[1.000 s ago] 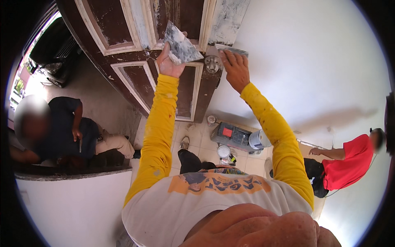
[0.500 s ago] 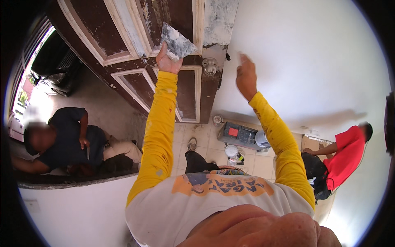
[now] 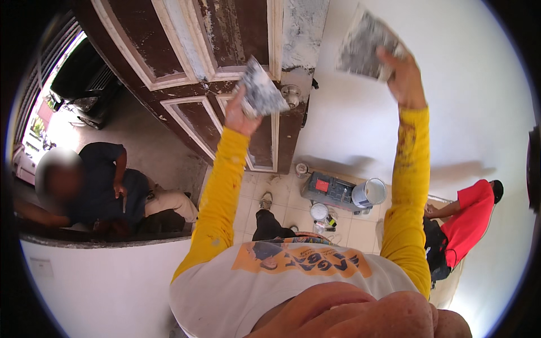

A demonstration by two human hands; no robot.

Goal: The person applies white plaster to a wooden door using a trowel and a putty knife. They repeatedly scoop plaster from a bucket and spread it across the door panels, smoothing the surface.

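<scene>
In my left hand (image 3: 241, 117) is a flat metal putty spreader (image 3: 264, 93), its face smeared with white and grey paste. It is held up in front of the brown panelled door (image 3: 232, 29), close to the round door knob (image 3: 291, 96). My right hand (image 3: 407, 80) grips another flat spreader (image 3: 363, 49), also coated with grey and white paste, raised before the white wall (image 3: 468, 90). The fingers behind both spreaders are partly hidden. White filler marks the door's mouldings and its edge strip.
Below stand a dark toolbox (image 3: 331, 190), a bucket (image 3: 369, 192) and a white-lidded tub (image 3: 319, 212) on the tiled floor. A person in dark blue (image 3: 107, 180) is at the left, beyond a low wall. Another in red (image 3: 472, 222) is at the right.
My right hand has swung up and to the right, and its spreader now shows face-on. My left hand with its spreader has moved slightly right and down, away from the upper door panel.
</scene>
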